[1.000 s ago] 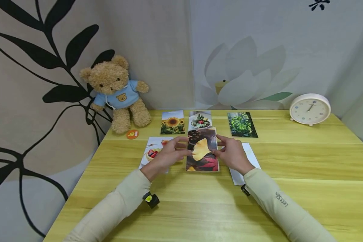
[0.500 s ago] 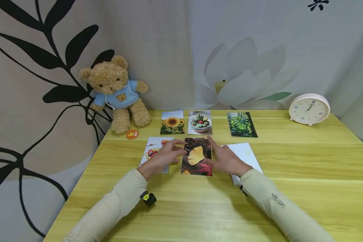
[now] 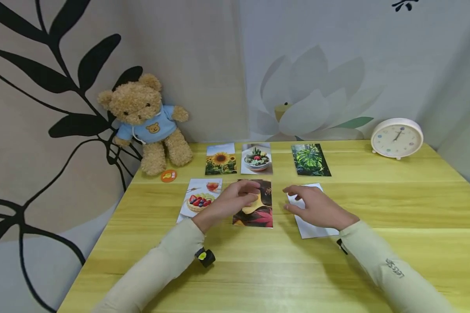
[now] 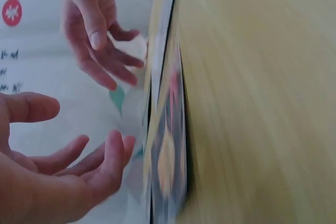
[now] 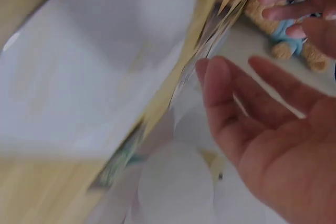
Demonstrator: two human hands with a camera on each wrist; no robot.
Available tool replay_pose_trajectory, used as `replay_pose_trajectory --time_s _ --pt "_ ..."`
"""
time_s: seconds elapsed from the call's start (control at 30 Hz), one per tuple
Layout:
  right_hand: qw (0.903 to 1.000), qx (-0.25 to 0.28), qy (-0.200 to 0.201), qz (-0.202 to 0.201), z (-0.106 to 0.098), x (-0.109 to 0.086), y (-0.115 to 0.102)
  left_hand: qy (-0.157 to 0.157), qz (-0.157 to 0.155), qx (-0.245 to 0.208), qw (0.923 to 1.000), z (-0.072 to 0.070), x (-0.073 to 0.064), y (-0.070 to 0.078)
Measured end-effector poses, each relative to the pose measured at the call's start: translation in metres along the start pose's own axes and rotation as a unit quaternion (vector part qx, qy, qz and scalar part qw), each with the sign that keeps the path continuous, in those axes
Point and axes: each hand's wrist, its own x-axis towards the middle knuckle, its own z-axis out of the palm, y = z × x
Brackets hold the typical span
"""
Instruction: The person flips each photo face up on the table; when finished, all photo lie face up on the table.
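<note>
A picture card with a yellow ginkgo leaf (image 3: 262, 217) lies on the wooden table in the front row, partly covered by my left hand (image 3: 235, 200). That hand hovers over it, fingers loosely bent and holding nothing. My right hand (image 3: 321, 208) is above a white blank-faced card (image 3: 317, 231) to the right, also holding nothing. In the left wrist view both hands are off the table, with the ginkgo card (image 4: 167, 166) lying flat below. To the left is a fruit tart card (image 3: 197, 201), partly behind my left forearm.
Along the back lie a sunflower card (image 3: 221, 161), a cactus bowl card (image 3: 257, 160) and a green leaf card (image 3: 311, 160). A teddy bear (image 3: 149, 126) sits at the back left near an orange round sticker (image 3: 168, 175). A white clock (image 3: 397, 138) stands at the back right.
The ginkgo card came down from overlapping the cactus card to the front row, and my hands let go of it. My right hand then moved right, over the white card.
</note>
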Motion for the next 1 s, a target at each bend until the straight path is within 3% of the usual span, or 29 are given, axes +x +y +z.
replay_pose_trajectory --time_s 0.1,0.17,0.33,0.53,0.67,0.87,1.0 --pt "0.9996 -0.026 0.008 -0.007 -0.011 -0.014 0.013 -0.049 -0.013 -0.069 0.9964 0.017 0.012 0.006" --pt "0.9992 -0.037 0.013 0.004 -0.017 -0.023 0.022 -0.074 -0.03 -0.122 0.9894 0.029 0.019 0.01" --pt "0.9983 -0.042 0.02 0.037 -0.023 -0.038 0.042 -0.088 -0.073 -0.19 0.9751 0.054 0.029 0.018" --pt "0.997 -0.043 0.009 0.065 -0.016 -0.05 0.052 -0.082 -0.082 -0.189 0.9751 0.073 0.036 0.024" --pt "0.9959 -0.054 0.017 0.071 -0.011 -0.052 0.051 -0.054 -0.077 -0.177 0.9796 0.081 0.038 0.027" --pt "0.9966 -0.052 0.028 0.058 -0.009 -0.05 0.047 -0.01 -0.047 -0.142 0.9886 0.084 0.038 0.03" --pt "0.9977 -0.014 0.034 0.056 -0.01 -0.048 0.045 0.006 -0.022 -0.132 0.9909 0.085 0.041 0.032"
